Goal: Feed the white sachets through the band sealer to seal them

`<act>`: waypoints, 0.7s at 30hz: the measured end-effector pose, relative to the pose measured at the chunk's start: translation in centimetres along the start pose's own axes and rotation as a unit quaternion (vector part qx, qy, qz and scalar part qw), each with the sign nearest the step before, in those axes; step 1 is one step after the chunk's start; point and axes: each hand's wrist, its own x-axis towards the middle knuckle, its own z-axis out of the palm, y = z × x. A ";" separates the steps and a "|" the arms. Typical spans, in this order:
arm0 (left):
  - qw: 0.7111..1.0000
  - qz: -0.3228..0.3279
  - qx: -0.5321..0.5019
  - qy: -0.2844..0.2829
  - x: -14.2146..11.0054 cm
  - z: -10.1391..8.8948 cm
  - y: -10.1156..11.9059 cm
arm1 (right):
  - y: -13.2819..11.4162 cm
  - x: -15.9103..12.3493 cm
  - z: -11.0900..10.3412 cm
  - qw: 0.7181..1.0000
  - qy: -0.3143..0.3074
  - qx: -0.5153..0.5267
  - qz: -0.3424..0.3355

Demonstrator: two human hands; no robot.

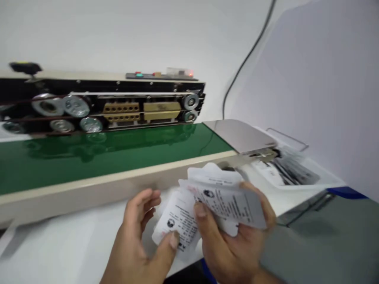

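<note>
My right hand (237, 236) grips a fanned stack of white printed pouches (227, 197), thumb on top and fingers curled round the far edge. My left hand (139, 232) pinches one white pouch (176, 223) at its lower corner with the thumb, while its fingers are spread behind it. Both hands are low in the view, just in front of the cream edge of a band sealer (118, 102) with its green conveyor belt (103, 152).
A shiny metal plate (239, 136) ends the conveyor at the right. Beyond it stands a white tray (322, 181) holding more pouches. A black cable (251, 47) runs up the white wall. A grey surface (331, 236) lies to the right.
</note>
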 end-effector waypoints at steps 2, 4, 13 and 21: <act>0.997 -0.047 0.006 -0.068 0.4 -1.0 0.5 | 0.5 -2.0 1.1 0.998 -0.050 0.034 0.010; 0.989 -0.077 -0.003 -0.126 0.6 -2.2 0.7 | 1.2 -3.2 1.5 0.991 -0.116 0.058 0.031; 0.994 -0.008 0.057 -0.097 -0.1 -4.6 -2.2 | 1.7 -4.0 2.0 0.964 -0.218 0.084 0.129; 0.990 0.043 0.136 -0.021 -0.4 -4.7 -3.5 | 0.3 -3.5 3.5 0.958 -0.240 0.123 0.096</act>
